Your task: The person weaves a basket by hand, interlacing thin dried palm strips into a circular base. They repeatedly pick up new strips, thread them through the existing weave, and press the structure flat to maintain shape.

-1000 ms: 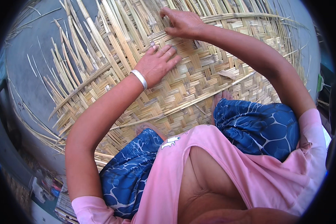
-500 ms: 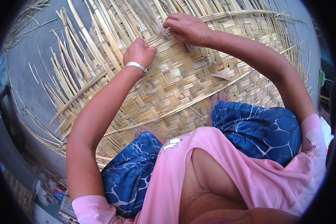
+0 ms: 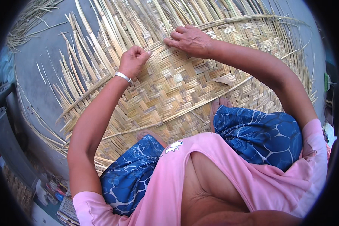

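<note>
A half-woven mat (image 3: 173, 79) of flat, straw-coloured reed strips spreads over the floor beneath both hands. My left hand (image 3: 133, 62), with a white bangle at the wrist, is closed at the weave's far edge, thumb against the curled fingers. Just to its right, my right hand (image 3: 190, 40) bends its fingers down at the same edge. Between the two hands a crosswise reed strip (image 3: 160, 48) runs along the weave, and both hands pinch at it; their fingertips are partly hidden. Loose upright strips (image 3: 118, 28) fan out beyond the hands.
A long strip (image 3: 248, 18) crosses the uprights at the far right. Another thin strip (image 3: 184, 111) lies across the mat by my feet (image 3: 220, 103). Cut stalks (image 3: 28, 22) lie heaped at the far left on the grey floor (image 3: 45, 41). A dark chair-like object (image 3: 15, 139) stands left.
My right hand has come nearer to me, down onto the weave's edge. My left hand has shifted slightly left, widening the gap between them. The whole view has tilted a little.
</note>
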`<state>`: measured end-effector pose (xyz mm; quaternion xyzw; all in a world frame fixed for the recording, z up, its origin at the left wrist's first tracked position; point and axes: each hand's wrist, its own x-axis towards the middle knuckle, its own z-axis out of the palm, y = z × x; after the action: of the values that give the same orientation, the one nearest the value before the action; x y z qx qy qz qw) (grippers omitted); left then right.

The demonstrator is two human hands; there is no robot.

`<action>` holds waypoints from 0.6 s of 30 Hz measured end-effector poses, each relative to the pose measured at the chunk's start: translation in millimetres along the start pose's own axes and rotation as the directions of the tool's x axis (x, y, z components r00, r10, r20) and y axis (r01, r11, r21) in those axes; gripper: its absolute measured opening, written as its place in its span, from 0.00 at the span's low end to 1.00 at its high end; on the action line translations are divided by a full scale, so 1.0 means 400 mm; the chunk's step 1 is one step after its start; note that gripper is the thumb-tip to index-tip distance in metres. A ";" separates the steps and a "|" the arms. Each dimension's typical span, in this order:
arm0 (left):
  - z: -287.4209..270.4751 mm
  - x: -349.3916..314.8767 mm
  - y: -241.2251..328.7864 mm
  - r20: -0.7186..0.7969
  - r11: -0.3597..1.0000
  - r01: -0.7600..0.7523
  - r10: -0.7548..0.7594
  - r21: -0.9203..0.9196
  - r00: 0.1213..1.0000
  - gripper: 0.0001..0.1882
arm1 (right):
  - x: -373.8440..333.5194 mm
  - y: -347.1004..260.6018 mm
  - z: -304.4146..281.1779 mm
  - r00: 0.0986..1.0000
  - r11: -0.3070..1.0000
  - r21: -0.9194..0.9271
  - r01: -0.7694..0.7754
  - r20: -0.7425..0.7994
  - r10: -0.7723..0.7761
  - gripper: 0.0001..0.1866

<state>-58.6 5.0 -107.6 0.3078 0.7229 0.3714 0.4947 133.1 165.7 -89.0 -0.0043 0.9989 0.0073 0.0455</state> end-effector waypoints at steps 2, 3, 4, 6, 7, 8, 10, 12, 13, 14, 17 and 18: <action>-0.049 -0.064 -0.005 -0.053 0.998 0.039 -0.042 -0.051 0.998 0.11 | 0.022 -0.005 -0.003 0.999 1.000 -0.017 0.011 0.044 -0.010 0.24; -0.077 -0.097 -0.012 -0.075 0.995 0.055 -0.061 -0.078 0.995 0.11 | 0.032 -0.005 -0.001 0.998 0.999 -0.031 0.019 0.060 -0.018 0.24; -0.099 -0.126 -0.013 -0.110 0.984 0.123 -0.137 -0.126 0.984 0.11 | 0.032 -0.003 -0.007 0.997 0.998 -0.053 0.015 0.079 -0.011 0.24; -0.167 -0.194 -0.050 -0.190 0.927 0.227 -0.291 -0.298 0.938 0.13 | 0.055 -0.008 -0.029 0.982 0.998 -0.066 0.003 0.187 0.009 0.24; -0.204 -0.220 -0.094 -0.211 0.872 0.253 -0.364 -0.419 0.907 0.14 | 0.069 -0.012 -0.036 0.969 0.997 -0.073 0.001 0.245 0.017 0.24; -0.237 -0.254 -0.130 -0.274 0.814 0.232 -0.425 -0.533 0.862 0.17 | 0.082 -0.017 -0.041 0.963 0.996 -0.088 0.005 0.269 0.019 0.26; -0.290 -0.296 -0.197 -0.344 0.663 0.148 -0.550 -0.734 0.761 0.24 | 0.088 -0.014 -0.045 0.950 0.993 -0.111 0.035 0.312 0.002 0.27; -0.349 -0.313 -0.253 -0.384 0.555 -0.015 -0.555 -0.831 0.737 0.31 | 0.095 -0.012 -0.056 0.933 0.989 -0.123 0.081 0.358 -0.032 0.25; -0.378 -0.319 -0.278 -0.404 0.493 -0.100 -0.561 -0.864 0.722 0.35 | 0.101 -0.014 -0.061 0.924 0.986 -0.134 0.097 0.380 -0.040 0.25; -0.403 -0.324 -0.284 -0.390 0.463 -0.138 -0.509 -0.876 0.767 0.42 | 0.107 -0.018 -0.066 0.916 0.983 -0.145 0.109 0.400 -0.042 0.25; -0.449 -0.313 -0.317 -0.392 0.360 -0.231 -0.479 -0.904 0.786 0.25 | 0.129 -0.036 -0.102 0.874 0.980 -0.154 0.128 0.485 -0.038 0.25; -0.455 -0.315 -0.335 -0.421 0.393 -0.262 -0.403 -0.881 0.813 0.21 | 0.134 -0.038 -0.108 0.865 0.977 -0.160 0.138 0.500 -0.040 0.25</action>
<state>-200.3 -211.2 -116.2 -0.1772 0.5221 0.7564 0.3518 75.7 149.4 -51.0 -0.0531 0.9473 0.1018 0.2990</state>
